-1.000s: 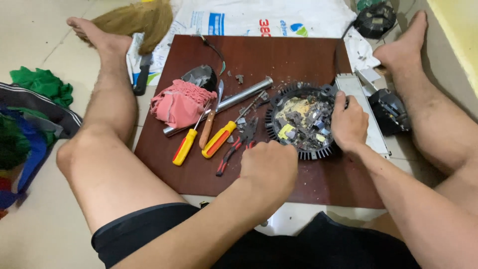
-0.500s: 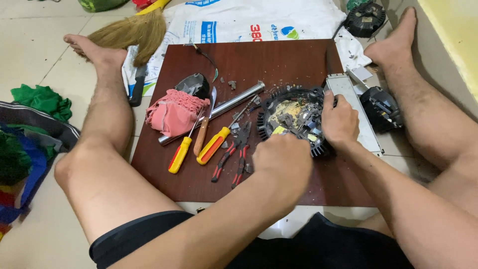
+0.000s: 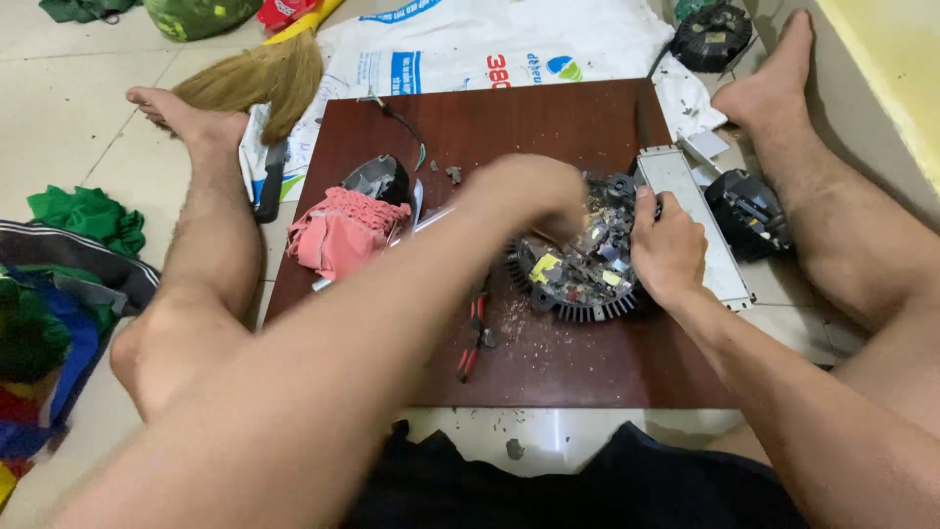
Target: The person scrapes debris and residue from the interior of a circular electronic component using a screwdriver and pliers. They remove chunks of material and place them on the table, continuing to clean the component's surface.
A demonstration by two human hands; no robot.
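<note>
Gripping finned round heatsink (image 3: 578,279), right hand (image 3: 669,250)

- View: single head-worn camera, no second view to share ground with.
- Position: above a person seated on the floor, legs spread either side of the work.
- Facing: steeply downward and forward, over the brown board surface (image 3: 548,127).
- Nearness: close; left forearm fills the lower left, blurred.
- Frame centre: left hand (image 3: 524,191) and right hand (image 3: 666,245) at the round finned housing (image 3: 578,279).
- Edges: both feet at top, white sack (image 3: 509,39) beyond the board, cloth heap (image 3: 59,294) at left.
</note>
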